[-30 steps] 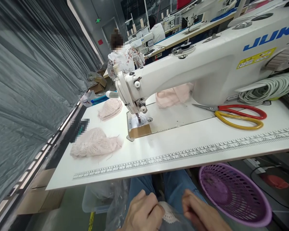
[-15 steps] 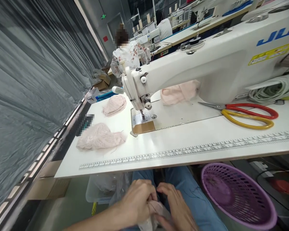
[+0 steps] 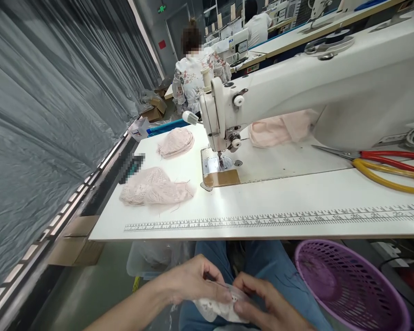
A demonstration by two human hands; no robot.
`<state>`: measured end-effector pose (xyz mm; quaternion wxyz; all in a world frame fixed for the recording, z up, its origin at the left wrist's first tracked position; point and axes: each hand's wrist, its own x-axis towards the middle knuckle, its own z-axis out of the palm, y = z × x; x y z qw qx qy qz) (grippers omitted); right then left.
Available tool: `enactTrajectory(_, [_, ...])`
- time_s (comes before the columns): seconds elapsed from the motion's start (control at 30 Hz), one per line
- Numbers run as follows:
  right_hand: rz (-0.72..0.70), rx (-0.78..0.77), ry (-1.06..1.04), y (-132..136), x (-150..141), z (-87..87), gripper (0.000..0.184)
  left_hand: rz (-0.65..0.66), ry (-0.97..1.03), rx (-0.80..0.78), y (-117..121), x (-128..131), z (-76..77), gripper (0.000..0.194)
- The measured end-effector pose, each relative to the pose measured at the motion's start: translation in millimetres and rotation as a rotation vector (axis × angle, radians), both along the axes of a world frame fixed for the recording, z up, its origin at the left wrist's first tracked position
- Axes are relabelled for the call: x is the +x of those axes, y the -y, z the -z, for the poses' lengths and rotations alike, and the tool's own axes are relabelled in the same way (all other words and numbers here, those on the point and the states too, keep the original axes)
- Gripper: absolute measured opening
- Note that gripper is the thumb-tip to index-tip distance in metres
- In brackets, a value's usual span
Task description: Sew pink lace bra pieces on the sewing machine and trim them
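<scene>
Over my lap, below the table edge, both hands hold a piece of white lace fabric [image 3: 210,307]. My left hand [image 3: 196,280] pinches its upper left side, thumb lying across the top. My right hand [image 3: 262,299] grips the right side between thumb and fingers. Part of the cloth is hidden under the fingers. On the table, a pale pink lace bundle [image 3: 152,187] lies at the left, with a second pink fabric pile [image 3: 176,142] behind it. The white sewing machine [image 3: 216,115] stands beyond my hands, and nothing shows under its needle.
Red-and-yellow scissors [image 3: 382,168] lie on the table [image 3: 283,195] at the right. A printed ruler [image 3: 262,221] runs along its front edge. Folded peach fabric [image 3: 279,128] sits behind the machine arm. A purple basket [image 3: 352,285] stands right of my legs. A co-worker [image 3: 193,69] sits ahead.
My view has shifted right, so the table things sit differently in it. My hands have turned the cloth, and its white lace now shows between them, spread wider.
</scene>
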<state>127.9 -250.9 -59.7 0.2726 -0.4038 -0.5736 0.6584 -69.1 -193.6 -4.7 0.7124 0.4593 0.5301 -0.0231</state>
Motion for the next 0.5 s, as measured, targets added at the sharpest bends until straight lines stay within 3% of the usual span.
enactTrajectory(0.13, [-0.035,-0.018,-0.002,-3,2,-1.6,0.046,-0.041,0.037,-0.032,2,-5,-1.2,0.05])
enactTrajectory(0.27, [-0.053,-0.011,0.037,0,0,3.6,0.044,-0.061,0.054,-0.048,4,-6,0.5,0.049])
enactTrajectory(0.37, [-0.017,0.036,0.084,2,-2,11.2,0.042,-0.034,0.046,-0.027,4,-7,0.9,0.049])
enactTrajectory(0.5, [0.028,-0.033,-0.003,-3,3,11.6,0.046,-0.009,0.052,-0.035,2,-9,0.5,0.049])
